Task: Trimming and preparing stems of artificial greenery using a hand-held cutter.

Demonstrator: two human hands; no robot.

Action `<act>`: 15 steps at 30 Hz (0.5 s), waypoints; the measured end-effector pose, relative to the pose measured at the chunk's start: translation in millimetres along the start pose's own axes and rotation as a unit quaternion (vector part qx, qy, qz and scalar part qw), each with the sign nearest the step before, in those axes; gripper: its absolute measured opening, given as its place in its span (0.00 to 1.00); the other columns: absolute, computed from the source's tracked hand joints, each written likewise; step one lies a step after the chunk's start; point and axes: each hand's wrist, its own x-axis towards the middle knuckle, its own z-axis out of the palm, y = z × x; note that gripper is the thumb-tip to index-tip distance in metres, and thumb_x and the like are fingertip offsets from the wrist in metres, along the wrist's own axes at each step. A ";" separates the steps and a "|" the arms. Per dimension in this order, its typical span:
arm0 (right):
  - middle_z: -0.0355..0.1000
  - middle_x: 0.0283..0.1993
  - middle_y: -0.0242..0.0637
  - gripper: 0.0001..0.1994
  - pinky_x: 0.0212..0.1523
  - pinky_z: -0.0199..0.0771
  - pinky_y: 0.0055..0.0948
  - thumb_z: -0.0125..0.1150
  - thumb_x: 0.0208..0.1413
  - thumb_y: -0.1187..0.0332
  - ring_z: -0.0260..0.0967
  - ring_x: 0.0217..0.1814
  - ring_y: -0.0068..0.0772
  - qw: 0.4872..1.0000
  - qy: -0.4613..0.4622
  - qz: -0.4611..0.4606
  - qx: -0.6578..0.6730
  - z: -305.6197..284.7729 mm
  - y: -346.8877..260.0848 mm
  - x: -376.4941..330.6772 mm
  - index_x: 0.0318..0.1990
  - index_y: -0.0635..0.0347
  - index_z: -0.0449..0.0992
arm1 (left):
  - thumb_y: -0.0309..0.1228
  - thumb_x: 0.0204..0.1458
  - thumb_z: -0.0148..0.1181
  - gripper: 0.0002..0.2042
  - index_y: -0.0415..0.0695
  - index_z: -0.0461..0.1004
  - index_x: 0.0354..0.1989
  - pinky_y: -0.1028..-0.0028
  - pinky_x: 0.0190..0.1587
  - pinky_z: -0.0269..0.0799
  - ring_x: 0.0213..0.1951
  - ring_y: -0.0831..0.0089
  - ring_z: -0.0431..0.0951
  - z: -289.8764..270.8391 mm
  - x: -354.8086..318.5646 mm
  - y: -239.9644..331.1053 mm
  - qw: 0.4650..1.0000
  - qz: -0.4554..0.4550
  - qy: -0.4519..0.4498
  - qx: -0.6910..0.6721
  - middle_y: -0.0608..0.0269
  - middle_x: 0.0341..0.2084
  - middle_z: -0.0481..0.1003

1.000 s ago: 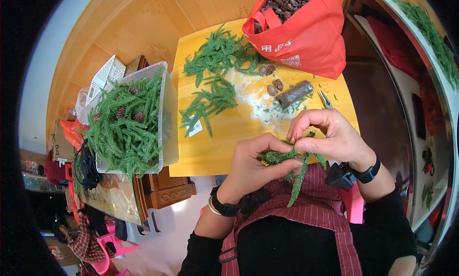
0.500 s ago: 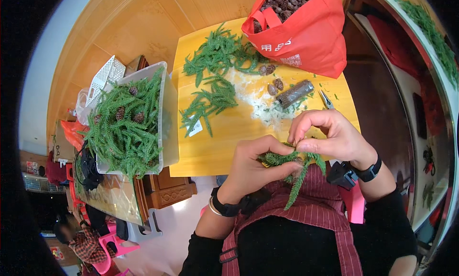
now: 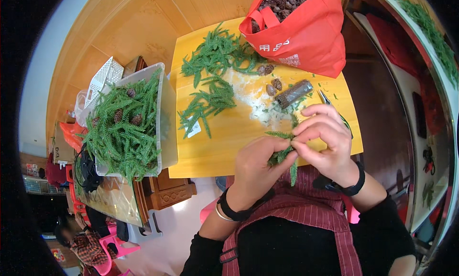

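Above the table's near edge, my left hand [image 3: 258,163] pinches a green artificial pine sprig [image 3: 293,173] by its middle. My right hand [image 3: 330,139] meets it there, thumb and forefinger closed at the sprig's centre. Whatever fine piece lies between the fingertips is hidden. Green tips stick out above, below and to the left of the fingers. Beyond my hands, a dark brown roll [image 3: 294,93] lies on the yellow table [image 3: 215,156], with pliers [image 3: 325,98] to its right, partly behind my right hand. Pine cones [image 3: 273,86] rest to the roll's left.
Loose pine sprigs [image 3: 210,101] lie on the table's left half, beside whitish powder or scraps [image 3: 260,111]. A red bag [image 3: 306,41] full of pine cones stands at the back right. A translucent bin [image 3: 165,127] heaped with greenery and cones stands left. A person [image 3: 88,245] sits far left.
Both hands have moved slightly, with the sprig turned so that its tips now point up and down. More of the pliers' handle shows beside my right hand.
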 end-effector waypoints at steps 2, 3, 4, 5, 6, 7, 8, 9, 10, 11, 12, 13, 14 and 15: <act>0.73 0.31 0.32 0.07 0.45 0.63 0.32 0.65 0.34 0.73 0.67 0.44 0.36 1.000 -0.004 0.006 0.011 -2.3 3.2 -5.4 0.23 0.58 0.73 | 0.26 0.38 0.67 0.10 0.39 0.73 0.28 0.79 0.27 0.68 0.25 0.76 0.75 -1.1 -2.7 -2.6 1.000 -0.001 0.007 -0.011 0.61 0.23 0.74; 0.72 0.34 0.35 0.07 0.47 0.63 0.33 0.62 0.38 0.72 0.66 0.45 0.38 0.998 -0.030 0.027 0.056 -7.8 6.2 -5.9 0.28 0.60 0.73 | 0.25 0.38 0.67 0.10 0.39 0.72 0.28 0.79 0.27 0.68 0.26 0.78 0.75 -4.9 -2.6 -3.4 0.994 -0.091 -0.017 -0.066 0.63 0.23 0.75; 0.72 0.37 0.37 0.09 0.49 0.62 0.34 0.58 0.41 0.70 0.65 0.46 0.39 0.992 -0.057 0.047 0.102 -13.3 9.9 -7.5 0.32 0.62 0.74 | 0.25 0.39 0.67 0.10 0.39 0.71 0.28 0.79 0.28 0.68 0.27 0.80 0.74 -9.8 -3.5 -3.7 0.975 -0.180 -0.039 -0.121 0.64 0.24 0.75; 0.70 0.42 0.39 0.14 0.52 0.60 0.34 0.55 0.45 0.68 0.63 0.49 0.40 0.986 -0.053 0.105 0.120 -22.9 19.9 -12.7 0.40 0.63 0.71 | 0.25 0.39 0.67 0.10 0.39 0.71 0.28 0.79 0.28 0.68 0.27 0.80 0.74 -13.4 -1.1 -2.6 0.976 -0.179 -0.037 -0.121 0.64 0.24 0.75; 0.69 0.43 0.40 0.15 0.52 0.59 0.34 0.56 0.44 0.68 0.63 0.50 0.40 0.981 -0.057 0.176 0.063 -30.2 27.5 -16.3 0.41 0.63 0.70 | 0.24 0.39 0.66 0.10 0.39 0.71 0.29 0.80 0.30 0.69 0.28 0.81 0.73 -17.4 2.2 -1.1 0.968 -0.180 -0.046 -0.167 0.65 0.25 0.74; 0.68 0.44 0.41 0.17 0.52 0.59 0.34 0.57 0.43 0.68 0.62 0.51 0.41 0.968 -0.061 0.244 0.008 -35.9 35.6 -19.9 0.43 0.63 0.69 | 0.23 0.40 0.66 0.10 0.39 0.70 0.30 0.80 0.32 0.69 0.30 0.83 0.72 -21.5 3.0 -0.4 0.959 -0.180 -0.053 -0.211 0.66 0.25 0.74; 0.67 0.43 0.44 0.22 0.52 0.60 0.34 0.61 0.42 0.67 0.60 0.52 0.42 0.961 -0.110 0.217 -0.131 -44.6 47.9 -26.1 0.47 0.62 0.66 | 0.23 0.40 0.66 0.10 0.39 0.70 0.30 0.80 0.32 0.69 0.30 0.83 0.72 -22.3 2.7 -0.8 0.959 -0.178 -0.053 -0.213 0.66 0.25 0.74; 0.67 0.43 0.44 0.22 0.52 0.60 0.34 0.61 0.42 0.67 0.60 0.52 0.42 0.961 -0.110 0.216 -0.134 -47.8 59.1 -37.5 0.47 0.62 0.66 | 0.22 0.40 0.65 0.11 0.39 0.70 0.31 0.80 0.33 0.68 0.31 0.82 0.72 -22.7 1.5 -2.5 0.943 -0.190 -0.071 -0.264 0.66 0.27 0.73; 0.65 0.45 0.45 0.25 0.51 0.60 0.35 0.62 0.41 0.66 0.60 0.51 0.44 0.936 -0.159 0.228 -0.215 -48.0 72.5 -52.5 0.49 0.61 0.64 | 0.22 0.41 0.65 0.11 0.39 0.69 0.33 0.80 0.35 0.68 0.32 0.82 0.71 -21.0 0.9 -3.9 0.924 -0.202 -0.090 -0.313 0.66 0.29 0.72; 0.63 0.47 0.46 0.28 0.50 0.61 0.36 0.63 0.40 0.66 0.59 0.51 0.46 0.903 -0.208 0.236 -0.292 -46.2 81.5 -63.9 0.51 0.60 0.62 | 0.22 0.41 0.65 0.11 0.39 0.69 0.33 0.80 0.35 0.68 0.32 0.82 0.71 -21.0 1.0 -3.1 0.924 -0.201 -0.089 -0.314 0.66 0.29 0.72; 0.60 0.48 0.47 0.32 0.50 0.62 0.37 0.65 0.38 0.64 0.60 0.51 0.48 0.886 -0.231 0.248 -0.314 -44.6 84.9 -72.3 0.52 0.60 0.59 | 0.21 0.41 0.64 0.12 0.39 0.69 0.34 0.81 0.36 0.68 0.33 0.82 0.71 -20.8 1.3 -2.3 0.909 -0.211 -0.101 -0.346 0.66 0.30 0.72; 0.60 0.48 0.47 0.32 0.50 0.62 0.37 0.65 0.38 0.64 0.60 0.51 0.48 0.887 -0.233 0.245 -0.313 -44.7 86.9 -73.8 0.52 0.60 0.59 | 0.20 0.41 0.63 0.12 0.39 0.68 0.35 0.81 0.37 0.67 0.34 0.82 0.70 -21.7 1.0 -2.9 0.894 -0.220 -0.111 -0.375 0.66 0.31 0.71; 0.60 0.48 0.48 0.31 0.50 0.62 0.36 0.65 0.38 0.64 0.60 0.50 0.49 0.893 -0.232 0.247 -0.296 -45.1 88.9 -74.8 0.52 0.60 0.59 | 0.20 0.41 0.63 0.12 0.39 0.68 0.35 0.81 0.37 0.67 0.34 0.82 0.70 -22.1 1.0 -4.0 0.895 -0.220 -0.107 -0.374 0.66 0.31 0.71; 0.59 0.47 0.48 0.31 0.50 0.62 0.36 0.65 0.37 0.65 0.60 0.50 0.49 0.898 -0.230 0.249 -0.279 -45.5 91.0 -75.6 0.51 0.60 0.60 | 0.20 0.42 0.62 0.12 0.39 0.68 0.35 0.82 0.36 0.67 0.34 0.83 0.70 -22.1 1.2 -5.4 0.878 -0.231 -0.123 -0.401 0.67 0.31 0.71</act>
